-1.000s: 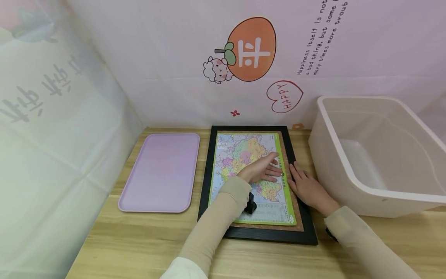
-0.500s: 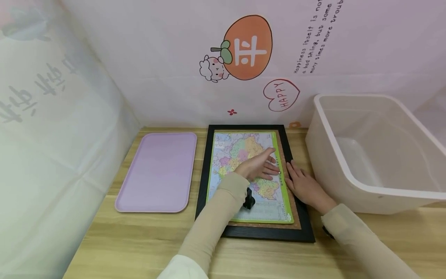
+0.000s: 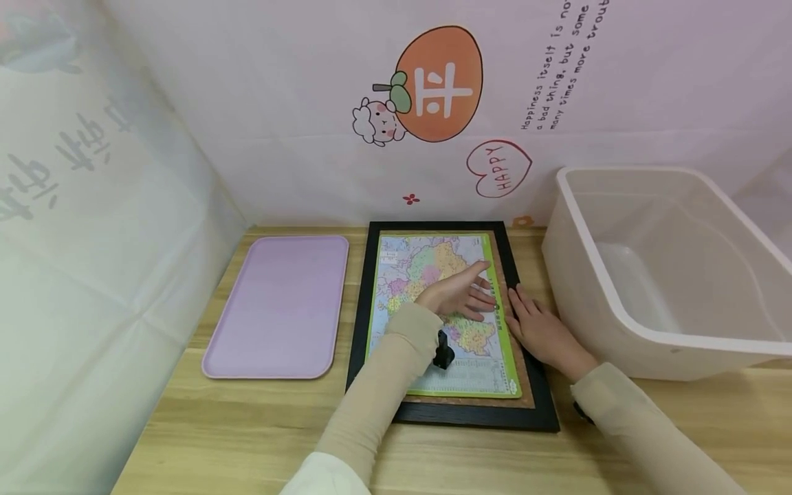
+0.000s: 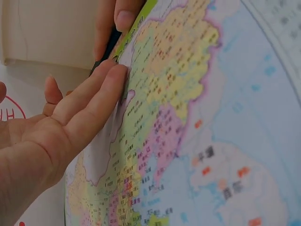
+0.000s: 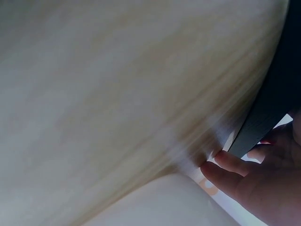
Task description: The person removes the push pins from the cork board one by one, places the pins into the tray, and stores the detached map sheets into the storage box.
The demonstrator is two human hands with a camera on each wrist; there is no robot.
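A colourful map board with a lime-green edge lies inside a black picture frame on the table. Brown backing shows around the board. My left hand reaches across the map with straight, spread fingers. In the left wrist view two of its fingertips rest at the map's surface near the green strip, the palm turned sideways. My right hand rests on the frame's right side, fingers extended. From the right wrist view, its fingers lie along the frame's outer edge, down by the wooden tabletop.
A pale lilac tray lies left of the frame. Close by my right hand stands a large whitish plastic bin. A printed cloth wall rises right behind the frame, and another cloth hangs on the left.
The head view has shifted slightly, so everything sits a little further left in it. Both hands keep their places on the map and the frame.
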